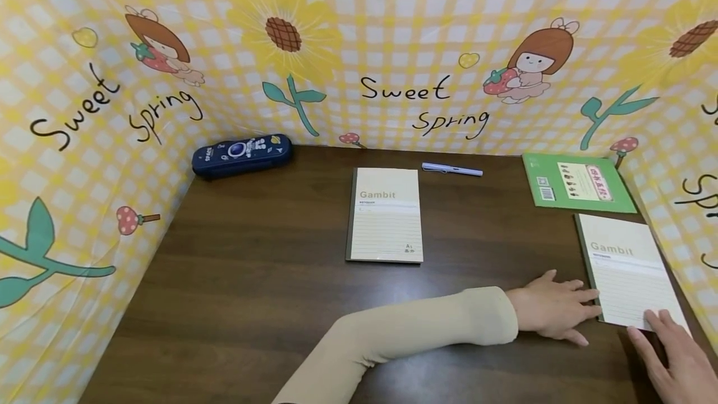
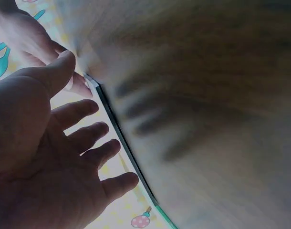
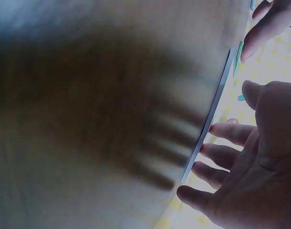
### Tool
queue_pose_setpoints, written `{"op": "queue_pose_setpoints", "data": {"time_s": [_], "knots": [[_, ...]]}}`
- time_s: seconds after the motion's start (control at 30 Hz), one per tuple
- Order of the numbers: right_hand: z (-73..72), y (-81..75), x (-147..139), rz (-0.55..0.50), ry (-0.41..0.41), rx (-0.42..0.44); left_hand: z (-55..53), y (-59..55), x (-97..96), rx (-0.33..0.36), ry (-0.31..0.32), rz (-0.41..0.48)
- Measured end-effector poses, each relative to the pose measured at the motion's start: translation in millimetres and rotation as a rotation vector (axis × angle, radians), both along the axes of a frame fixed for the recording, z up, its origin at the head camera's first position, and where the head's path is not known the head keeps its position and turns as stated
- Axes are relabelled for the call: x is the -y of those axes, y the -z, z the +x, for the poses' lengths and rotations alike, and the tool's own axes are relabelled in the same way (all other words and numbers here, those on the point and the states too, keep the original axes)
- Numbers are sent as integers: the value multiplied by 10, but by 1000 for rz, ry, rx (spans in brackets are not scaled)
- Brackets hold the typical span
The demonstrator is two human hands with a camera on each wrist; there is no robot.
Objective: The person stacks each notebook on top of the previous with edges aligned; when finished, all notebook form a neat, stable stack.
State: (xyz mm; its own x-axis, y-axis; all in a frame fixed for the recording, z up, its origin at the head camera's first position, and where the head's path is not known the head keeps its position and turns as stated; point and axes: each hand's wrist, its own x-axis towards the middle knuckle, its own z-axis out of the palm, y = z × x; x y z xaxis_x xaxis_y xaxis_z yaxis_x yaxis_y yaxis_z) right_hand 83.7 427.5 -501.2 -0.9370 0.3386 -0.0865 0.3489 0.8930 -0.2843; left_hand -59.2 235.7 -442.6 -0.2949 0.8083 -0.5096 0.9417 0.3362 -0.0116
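A cream notebook marked "Gambit" lies at the right side of the table, its dark spine facing left. Reaching across the table, my left hand has its fingers spread, with the fingertips at the lower left edge of that notebook. My right hand is at the notebook's lower edge, and its fingertips overlap the cover near the bottom. In the left wrist view, the left hand's fingers line up along the notebook's thin edge. The right wrist view shows the right hand's fingers extended along another edge.
A second Gambit notebook lies mid-table, with a light purple pen to its upper right. Behind the right notebook is a green book. A navy pencil case sits at the back left. Patterned cloth walls the table's back and sides.
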Motion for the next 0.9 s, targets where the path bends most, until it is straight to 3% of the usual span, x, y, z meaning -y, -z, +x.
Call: {"op": "queue_pose_setpoints", "data": {"time_s": [0.23, 0.43, 0.9], "knots": [[53, 16, -2, -1, -68, -39, 22, 20, -68, -6, 2, -18], [82, 31, -5, 0, -54, 41, 44, 51, -68, -10, 6, 22], [95, 30, 162, -25, -96, 89, 115, 37, 242, -39, 13, -7]]}}
